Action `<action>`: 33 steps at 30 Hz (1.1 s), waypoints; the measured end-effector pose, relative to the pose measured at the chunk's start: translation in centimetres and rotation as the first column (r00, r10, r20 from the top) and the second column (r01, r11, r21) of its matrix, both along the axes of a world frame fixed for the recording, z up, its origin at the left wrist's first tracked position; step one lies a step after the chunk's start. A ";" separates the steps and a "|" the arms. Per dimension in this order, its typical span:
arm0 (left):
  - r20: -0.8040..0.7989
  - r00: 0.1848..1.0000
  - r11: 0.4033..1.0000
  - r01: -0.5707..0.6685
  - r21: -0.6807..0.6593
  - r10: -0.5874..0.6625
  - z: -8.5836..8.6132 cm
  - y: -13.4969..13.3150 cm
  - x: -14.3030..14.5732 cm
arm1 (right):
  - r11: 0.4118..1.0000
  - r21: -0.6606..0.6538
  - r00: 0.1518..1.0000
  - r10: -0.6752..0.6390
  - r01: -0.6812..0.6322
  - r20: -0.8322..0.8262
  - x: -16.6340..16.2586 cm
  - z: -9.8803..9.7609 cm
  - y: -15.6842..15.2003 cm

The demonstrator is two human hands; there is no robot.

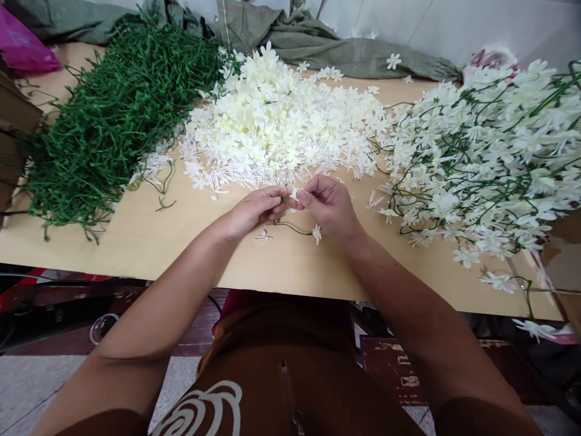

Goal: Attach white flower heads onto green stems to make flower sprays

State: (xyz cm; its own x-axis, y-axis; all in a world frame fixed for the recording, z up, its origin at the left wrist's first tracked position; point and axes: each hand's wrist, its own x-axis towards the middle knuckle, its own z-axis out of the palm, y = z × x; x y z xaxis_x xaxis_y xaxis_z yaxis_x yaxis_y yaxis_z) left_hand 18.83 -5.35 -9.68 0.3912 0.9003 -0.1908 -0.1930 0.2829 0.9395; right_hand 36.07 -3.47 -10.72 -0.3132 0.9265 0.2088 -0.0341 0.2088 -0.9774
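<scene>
Over the middle of the table, my left hand (263, 209) pinches a green plastic stem (285, 197), its fingers closed. Close against it, my right hand (327, 201) is closed on a small white artificial flower (295, 194) at the stem's tip. Whether the flower is seated on the stem I cannot tell, as the fingers cover part of it. Below the hands hangs a dark green stem (293, 226) ending in another white flower (316, 234); its near end is hidden by my left hand. A few loose white bits (263, 236) lie on the table beneath.
A heap of green stems (131, 115) lies at the left, a mound of loose white petals (272, 121) at the back middle, and stemmed white flowers (490, 157) at the right, some over the table's edge. Grey-green cloth (363, 54) runs along the wall. Cardboard boxes stand at both sides.
</scene>
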 end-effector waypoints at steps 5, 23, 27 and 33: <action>-0.145 0.989 0.996 0.052 0.076 -0.040 -0.2 -0.1 0.0 | 1.000 -0.004 0.999 -0.021 0.021 0.034 0.2 0.1 0.0; -0.230 0.973 0.986 0.057 0.158 -0.020 -0.3 -0.1 0.5 | 0.999 0.020 0.999 0.028 -0.029 0.041 0.0 -0.4 -0.6; -0.271 0.962 0.985 0.064 0.159 -0.019 -0.1 -0.1 0.6 | 0.996 -0.034 0.997 0.079 -0.079 0.011 0.0 -1.0 -0.5; -0.252 0.967 0.977 0.089 0.193 -0.038 -0.1 0.0 0.9 | 0.994 -0.086 0.998 0.067 -0.069 -0.021 0.0 -1.6 -0.4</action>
State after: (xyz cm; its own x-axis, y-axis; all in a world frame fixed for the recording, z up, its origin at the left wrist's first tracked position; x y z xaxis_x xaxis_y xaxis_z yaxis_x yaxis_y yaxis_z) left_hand 19.68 -5.35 -9.74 0.4127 0.9047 -0.1058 0.0630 0.0875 0.9942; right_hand 36.09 -3.87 -12.33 -0.3731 0.9179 0.1349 -0.0630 0.1201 -0.9908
